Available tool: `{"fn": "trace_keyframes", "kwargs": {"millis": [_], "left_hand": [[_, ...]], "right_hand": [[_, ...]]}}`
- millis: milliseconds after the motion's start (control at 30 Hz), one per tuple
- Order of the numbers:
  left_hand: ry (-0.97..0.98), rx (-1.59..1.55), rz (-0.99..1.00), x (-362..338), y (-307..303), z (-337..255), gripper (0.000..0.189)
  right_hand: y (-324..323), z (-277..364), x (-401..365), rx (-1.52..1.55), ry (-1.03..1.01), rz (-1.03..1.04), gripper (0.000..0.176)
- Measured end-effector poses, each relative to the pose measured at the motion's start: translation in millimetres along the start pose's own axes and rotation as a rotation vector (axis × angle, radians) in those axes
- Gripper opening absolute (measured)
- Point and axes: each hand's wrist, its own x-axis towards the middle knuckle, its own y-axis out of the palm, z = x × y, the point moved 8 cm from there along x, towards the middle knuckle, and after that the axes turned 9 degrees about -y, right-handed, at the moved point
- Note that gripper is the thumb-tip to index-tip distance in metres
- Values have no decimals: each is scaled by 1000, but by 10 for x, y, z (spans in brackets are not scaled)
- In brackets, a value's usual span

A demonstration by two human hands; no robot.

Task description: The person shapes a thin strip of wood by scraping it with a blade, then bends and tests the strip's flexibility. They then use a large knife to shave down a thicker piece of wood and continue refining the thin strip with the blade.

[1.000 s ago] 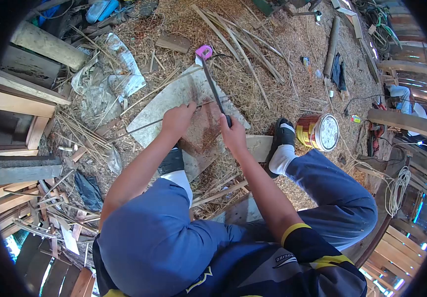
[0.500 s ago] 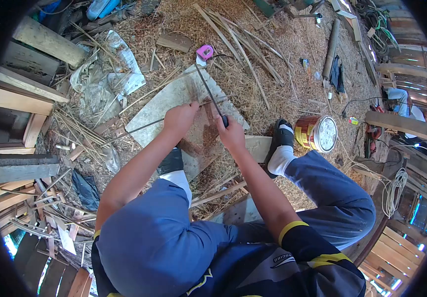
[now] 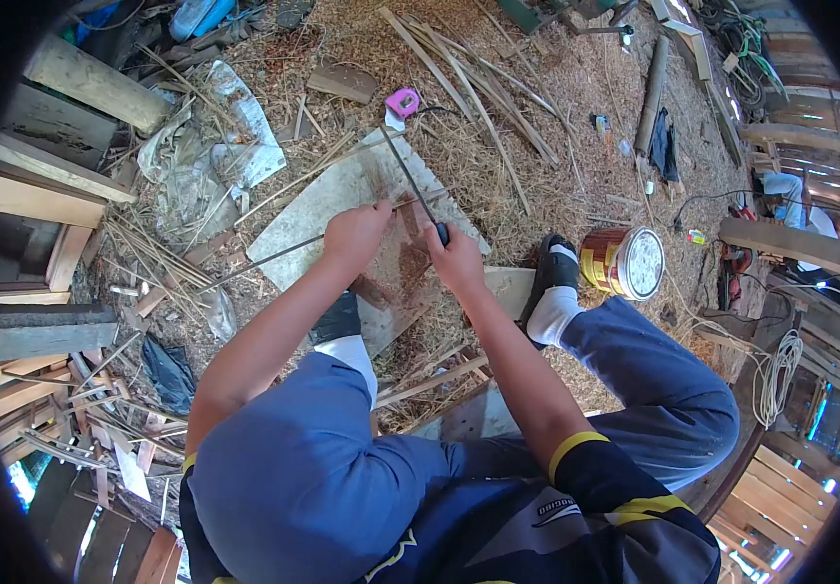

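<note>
My left hand (image 3: 357, 237) is closed around a thin dark rod (image 3: 289, 255), which slants from the lower left up past my fingers. In my right hand (image 3: 459, 263) is the black handle of a long, narrow, dark tool (image 3: 404, 170). The tool points away from me and crosses the rod's short right end just beyond my left hand; its exact kind I cannot tell. Below both hands lies a flat pale board (image 3: 308, 214) with reddish-brown stains or dust in its middle.
A pink tape measure (image 3: 402, 102) lies beyond the board. To the right stands a paint bucket (image 3: 622, 263) beside my foot. Wood strips (image 3: 469, 83) and crumpled plastic sheeting (image 3: 196, 165) lie on the shavings-covered ground. A person (image 3: 790, 200) is at the far right.
My right hand and the tool have shifted very slightly. My left hand and the rod stay almost in place.
</note>
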Motion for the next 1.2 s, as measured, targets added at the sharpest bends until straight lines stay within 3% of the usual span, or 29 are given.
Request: {"fn": "trace_keyframes", "kwargs": {"millis": [200, 367, 667, 1200], "left_hand": [[-10, 1, 1, 13, 74, 17, 13], [-37, -4, 3, 14, 81, 23, 12], [-49, -62, 199, 116, 126, 106, 17], [-84, -38, 227, 132, 46, 68, 20]], "right_hand": [[-19, 18, -29, 32, -64, -74, 57], [53, -63, 11, 51, 5, 19, 56], [-7, -28, 8, 46, -5, -13, 56], [-47, 69, 113, 54, -66, -7, 55]]}}
